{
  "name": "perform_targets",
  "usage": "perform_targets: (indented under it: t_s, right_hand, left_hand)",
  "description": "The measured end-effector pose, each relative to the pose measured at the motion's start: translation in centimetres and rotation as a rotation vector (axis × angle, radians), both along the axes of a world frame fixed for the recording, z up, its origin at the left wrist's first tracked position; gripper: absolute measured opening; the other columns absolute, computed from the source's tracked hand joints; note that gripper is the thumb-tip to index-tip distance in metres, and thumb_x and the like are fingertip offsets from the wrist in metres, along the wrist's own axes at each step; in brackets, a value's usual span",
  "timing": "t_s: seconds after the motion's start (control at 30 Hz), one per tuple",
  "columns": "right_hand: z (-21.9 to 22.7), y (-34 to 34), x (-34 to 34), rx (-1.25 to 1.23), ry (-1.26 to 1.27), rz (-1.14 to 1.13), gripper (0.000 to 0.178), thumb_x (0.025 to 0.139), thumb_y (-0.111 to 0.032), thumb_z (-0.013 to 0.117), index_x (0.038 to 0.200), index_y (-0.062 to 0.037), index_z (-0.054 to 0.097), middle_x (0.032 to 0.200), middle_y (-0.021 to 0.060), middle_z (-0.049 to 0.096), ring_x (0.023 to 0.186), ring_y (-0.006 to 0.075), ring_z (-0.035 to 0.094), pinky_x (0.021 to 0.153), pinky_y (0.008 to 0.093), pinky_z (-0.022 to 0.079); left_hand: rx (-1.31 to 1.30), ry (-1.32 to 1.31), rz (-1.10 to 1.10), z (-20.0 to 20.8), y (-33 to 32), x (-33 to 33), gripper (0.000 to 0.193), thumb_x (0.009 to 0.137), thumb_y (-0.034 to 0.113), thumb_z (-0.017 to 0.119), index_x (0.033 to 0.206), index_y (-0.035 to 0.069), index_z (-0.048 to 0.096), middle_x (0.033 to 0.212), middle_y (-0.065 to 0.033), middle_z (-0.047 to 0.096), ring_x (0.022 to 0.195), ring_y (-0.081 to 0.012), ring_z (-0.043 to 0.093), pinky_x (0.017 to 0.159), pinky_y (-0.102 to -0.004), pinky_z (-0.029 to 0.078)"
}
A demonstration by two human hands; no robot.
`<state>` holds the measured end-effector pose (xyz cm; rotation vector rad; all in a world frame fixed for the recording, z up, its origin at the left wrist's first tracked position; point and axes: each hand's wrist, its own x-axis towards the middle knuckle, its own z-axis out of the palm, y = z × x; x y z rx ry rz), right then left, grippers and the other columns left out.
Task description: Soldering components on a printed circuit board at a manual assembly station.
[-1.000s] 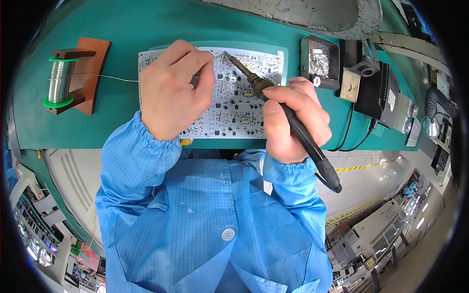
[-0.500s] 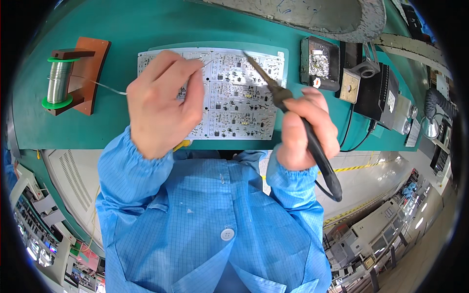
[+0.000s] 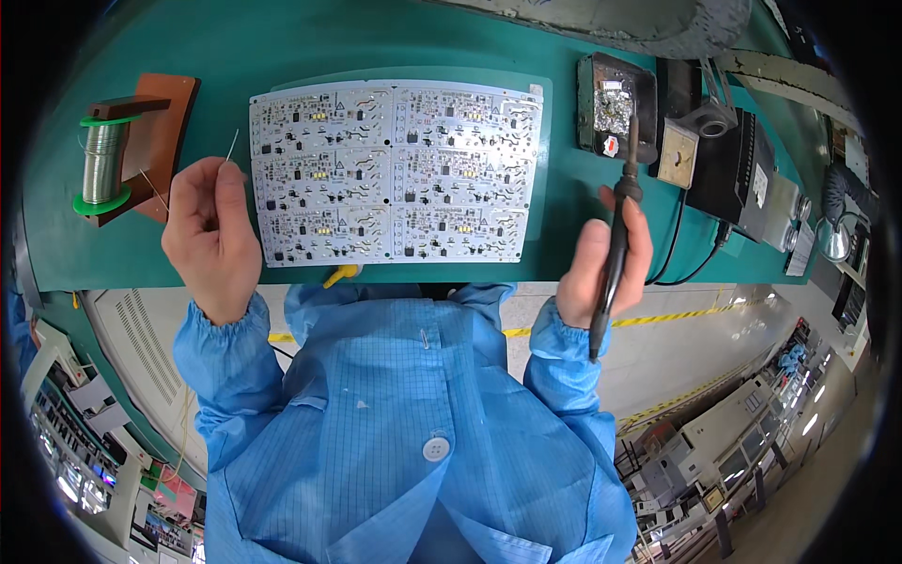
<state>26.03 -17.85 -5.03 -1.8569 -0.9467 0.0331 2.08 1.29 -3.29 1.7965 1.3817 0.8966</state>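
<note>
Green worktop point(image 3: 310, 47) supports a white circuit board panel point(image 3: 390, 174), the reference for all positions. Left of the panel, the left hand point(image 3: 216, 246) pinches solder wire point(image 3: 232, 146) between thumb and fingers; further left stands the solder spool point(image 3: 103, 162). Right of the panel, the right hand point(image 3: 584, 273) is closed around a soldering iron point(image 3: 617, 240), its tip appearing over the black tray point(image 3: 585, 103). Both hands are well apart, clear of the panel.

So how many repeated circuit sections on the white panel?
6 on the white panel: top left section, middle left section, bottom left section, top right section, middle right section, bottom right section. Nothing covers the panel, so none seem hidden.
</note>
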Motion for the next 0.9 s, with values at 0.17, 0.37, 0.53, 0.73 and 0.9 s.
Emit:
perform_targets:
  t_s: [0.17,0.37,0.53,0.73,0.9]
  right_hand:
    - [0.0,1.7,-3.2,0.042,0.251,0.157,0.053,0.078,0.007,0.062,0.126,0.0022,0.042,0.115,0.0234,0.057,0.109,0.0273,0.056,0.097,0.0386,0.041]
    - [0.1,1.6,-4.1,0.126,0.241,0.153,0.060,0.076,0.012,0.061,0.129,0.0021,0.037,0.120,0.0252,0.053,0.111,0.0301,0.055,0.095,0.0406,0.044]
    - [1.3,1.2,-4.3,0.245,0.292,0.173,0.063,0.076,0.010,0.062,0.131,-0.0003,0.034,0.123,0.0261,0.050,0.113,0.0329,0.053,0.093,0.0433,0.046]
    - [1.6,0.5,-4.5,0.270,0.324,0.131,0.067,0.076,0.008,0.064,0.134,-0.0051,0.032,0.123,0.0255,0.051,0.109,0.0319,0.055,0.092,0.0431,0.046]
    - [1.9,0.1,-4.6,0.304,0.342,0.134,0.071,0.075,0.006,0.065,0.135,-0.0082,0.030,0.122,0.0252,0.051,0.106,0.0312,0.057,0.091,0.0430,0.047]
  left_hand:
    - [-0.062,-0.044,-0.057,-0.8,-0.4,-0.2,0.012,0.091,0.009,0.057,0.095,-0.002,0.056,0.080,-0.0048,0.061,0.071,-0.0054,0.055,0.063,-0.0184,0.043]
    - [-0.005,-0.103,-0.032,0.7,-1.3,0.0,0.012,0.090,0.008,0.058,0.095,-0.003,0.057,0.081,-0.0046,0.062,0.072,-0.0060,0.055,0.065,-0.0186,0.044]
    - [0.005,-0.171,-0.017,2.1,-1.7,-0.4,0.012,0.089,0.005,0.059,0.095,-0.005,0.060,0.083,-0.0055,0.063,0.073,-0.0062,0.056,0.067,-0.0177,0.044]
    - [-0.006,-0.195,-0.004,2.9,-2.3,-0.4,0.012,0.088,0.003,0.059,0.096,-0.006,0.061,0.084,-0.0066,0.065,0.075,-0.0066,0.058,0.068,-0.0172,0.044]
    - [0.022,-0.203,0.026,2.8,-2.4,-0.3,0.012,0.088,0.002,0.059,0.097,-0.006,0.061,0.084,-0.0068,0.065,0.075,-0.0070,0.058,0.069,-0.0177,0.045]
